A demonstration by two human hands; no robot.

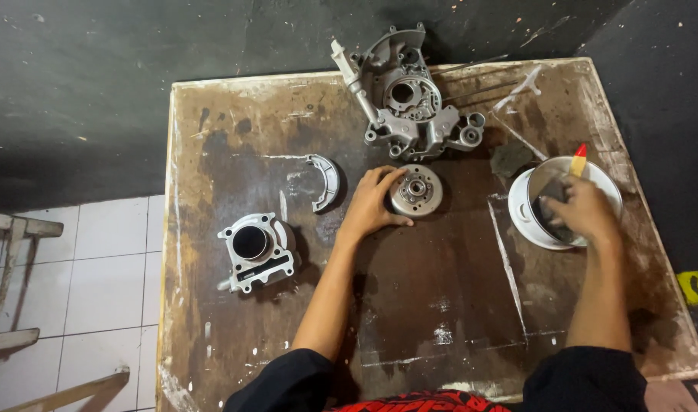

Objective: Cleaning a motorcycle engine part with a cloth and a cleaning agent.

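Head view. The left hand lies palm down at the centre of the frame, forearm running up from the lower edge. Its fingers are spread and curled against the left side of a round metal disc, touching the rim; the disc rests flat on the table and is not lifted.

The right hand is at the right of the frame, over a white bowl. The fingers are bent around a dark object held inside the bowl; what the object is cannot be told. A tool with a yellow handle and red tip stands out of the bowl's far rim.

Just above the disc lies a large grey engine casing. A curved metal shoe sits left of the hand, and a metal cylinder block lies at lower left, well apart from both hands.
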